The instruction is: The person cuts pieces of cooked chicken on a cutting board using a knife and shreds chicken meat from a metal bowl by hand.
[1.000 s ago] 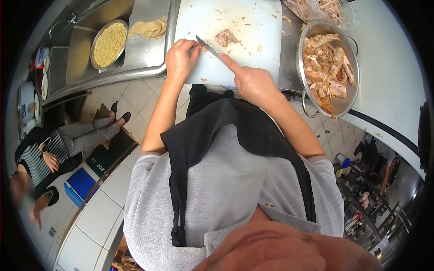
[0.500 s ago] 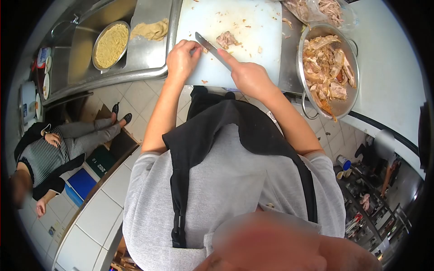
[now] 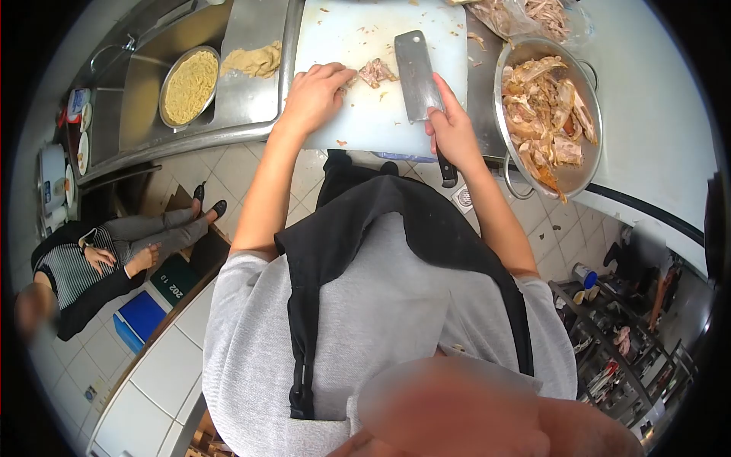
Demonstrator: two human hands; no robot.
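My right hand [image 3: 452, 131] grips a cleaver [image 3: 416, 72] by its black handle, with the broad blade turned flat to my view above the right part of the white cutting board [image 3: 335, 38]. On the board's left side rests my left hand [image 3: 316, 97], fingers stretched out, with the fingertips at small meat scraps. Just right of those fingertips lies a small heap of chopped meat [image 3: 375, 72], apart from the blade. Whether anything sits under the left fingers is hidden.
A metal colander [image 3: 598, 114] of cooked meat and bones stands at the right, below a plastic bag [image 3: 509, 21] of shredded meat. A bowl [image 3: 164, 99] of yellowish food is in the sink at left, near a beige cloth [image 3: 255, 59]. Another person [image 3: 76, 259] stands at far left.
The cleaver has turned from edge-on to flat and moved right, away from the meat. My left hand's fingers have stretched out toward the scraps. The other person's hand has moved to their body.
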